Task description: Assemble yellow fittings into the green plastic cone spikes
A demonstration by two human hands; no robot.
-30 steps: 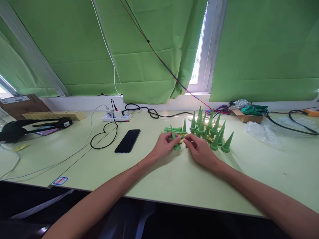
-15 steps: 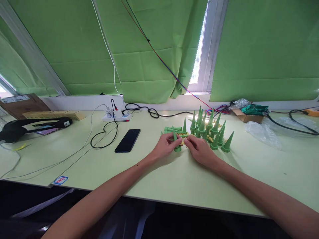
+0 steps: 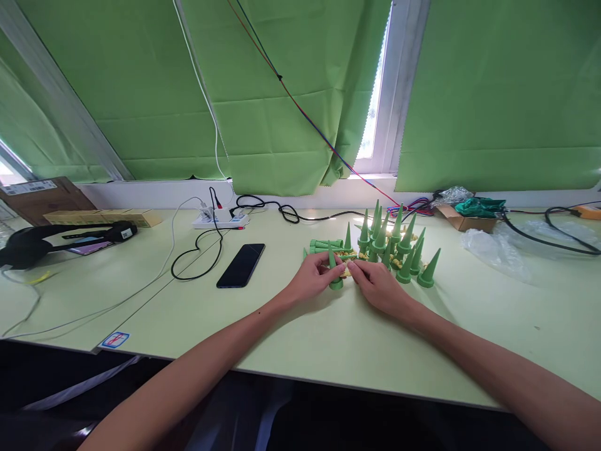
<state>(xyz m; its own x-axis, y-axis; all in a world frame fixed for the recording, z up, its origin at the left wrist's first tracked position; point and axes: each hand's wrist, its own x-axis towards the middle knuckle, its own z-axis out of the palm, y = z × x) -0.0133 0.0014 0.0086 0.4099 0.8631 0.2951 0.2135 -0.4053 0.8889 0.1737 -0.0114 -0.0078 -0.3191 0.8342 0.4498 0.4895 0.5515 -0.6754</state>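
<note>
My left hand (image 3: 313,275) is closed round a green cone (image 3: 332,266) with a wide round base. Its fingertips meet those of my right hand (image 3: 375,280), which pinches at a small yellowish piece (image 3: 346,270) between the two hands. How much of that piece each hand grips is hidden by the fingers. Just behind and right of my hands several green cones (image 3: 380,238) stand upright, with small yellowish bits among them. Green cones lying on their sides (image 3: 326,244) are stacked behind my left hand.
A black phone (image 3: 241,265) lies left of my hands on the pale table (image 3: 300,338). Behind it are a power strip (image 3: 220,219) and cables. Black headphones (image 3: 70,241) lie far left. An open carton (image 3: 464,219) and clear plastic bags (image 3: 498,250) are on the right.
The cone in my left hand has shifted very slightly to the right and down. Both hands otherwise keep nearly the same place and grip.
</note>
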